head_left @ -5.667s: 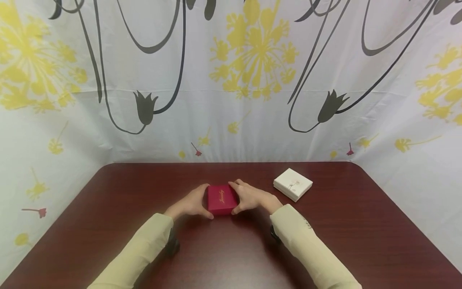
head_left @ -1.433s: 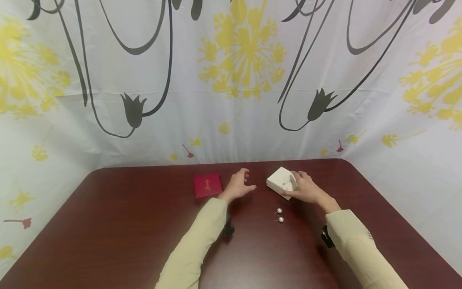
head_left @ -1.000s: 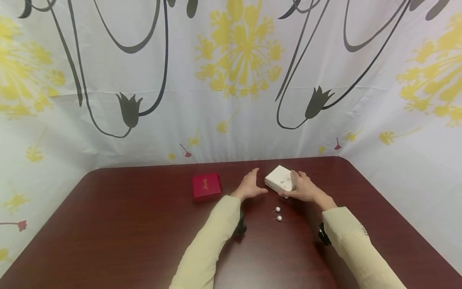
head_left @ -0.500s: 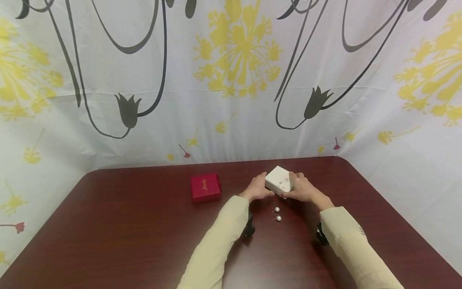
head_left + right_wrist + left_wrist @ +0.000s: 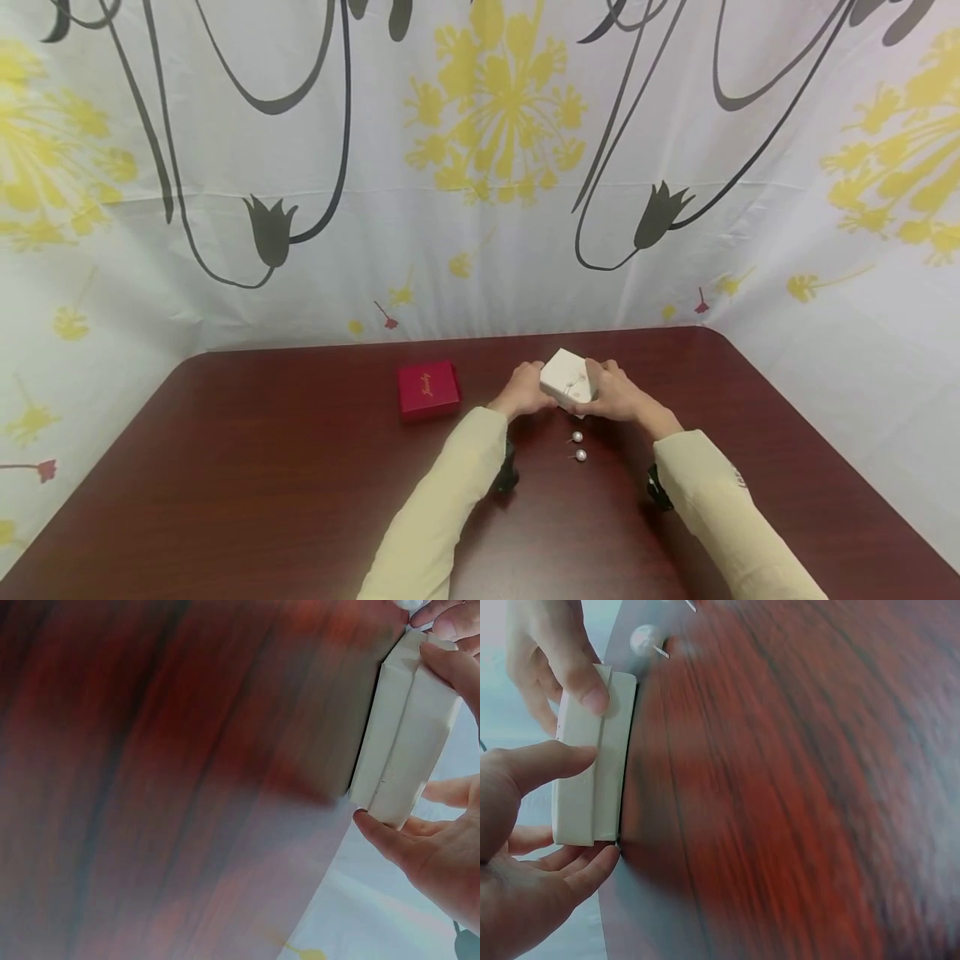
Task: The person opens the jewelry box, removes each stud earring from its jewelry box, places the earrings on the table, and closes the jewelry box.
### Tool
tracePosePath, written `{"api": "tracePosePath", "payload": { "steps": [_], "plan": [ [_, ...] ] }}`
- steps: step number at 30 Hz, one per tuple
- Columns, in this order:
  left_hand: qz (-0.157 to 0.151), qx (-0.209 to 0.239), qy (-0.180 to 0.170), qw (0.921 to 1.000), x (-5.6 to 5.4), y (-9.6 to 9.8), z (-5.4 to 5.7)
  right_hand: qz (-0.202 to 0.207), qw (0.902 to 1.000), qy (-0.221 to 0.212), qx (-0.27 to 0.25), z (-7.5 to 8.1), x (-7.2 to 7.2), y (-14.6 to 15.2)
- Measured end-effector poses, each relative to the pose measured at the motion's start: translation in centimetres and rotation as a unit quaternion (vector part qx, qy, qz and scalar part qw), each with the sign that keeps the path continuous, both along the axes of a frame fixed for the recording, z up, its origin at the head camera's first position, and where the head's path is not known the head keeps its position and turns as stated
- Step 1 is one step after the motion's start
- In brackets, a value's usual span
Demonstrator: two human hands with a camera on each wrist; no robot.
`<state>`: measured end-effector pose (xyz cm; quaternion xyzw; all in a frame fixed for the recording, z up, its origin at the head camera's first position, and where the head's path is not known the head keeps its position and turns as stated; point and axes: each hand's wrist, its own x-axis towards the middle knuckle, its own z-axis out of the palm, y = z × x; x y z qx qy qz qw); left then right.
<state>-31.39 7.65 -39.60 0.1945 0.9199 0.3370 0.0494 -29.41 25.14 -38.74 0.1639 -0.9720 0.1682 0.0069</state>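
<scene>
The left hand (image 5: 521,392), partly open, grips one side of the white lidded box (image 5: 564,372) between thumb and fingers; the right hand (image 5: 617,395) grips its other side likewise. Nearer the person than both hands lie two pearl stud earrings (image 5: 577,437); left of the left hand sits a red box (image 5: 427,390). A second ago the left hand was spread, apart from the white lidded box, which now sits closer to the red box.

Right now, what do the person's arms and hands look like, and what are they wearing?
The left sleeve and right sleeve are long and pale yellowish cream. Small marks near the right cuff might be buttons. Something black shows beneath each cuff, but it's hard to make out. The left hand and right hand wear no gloves.
</scene>
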Motion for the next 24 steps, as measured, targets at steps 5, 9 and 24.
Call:
{"api": "tracePosePath", "payload": {
  "steps": [5,9,24],
  "plan": [
    [0.002,0.007,0.002,1.0000,0.1,-1.0,0.0,0.008,0.9999,0.000,0.007,-0.1,0.0,-0.7],
    [0.004,0.001,0.007,1.0000,0.2,-1.8,0.0,0.030,0.9995,0.010,0.008,-0.1,0.1,-1.3],
    [-0.033,-0.035,0.006,0.9988,1.2,-5.1,0.5,0.093,0.9956,-0.006,0.013,0.1,1.1,-4.0]
  ]
}}
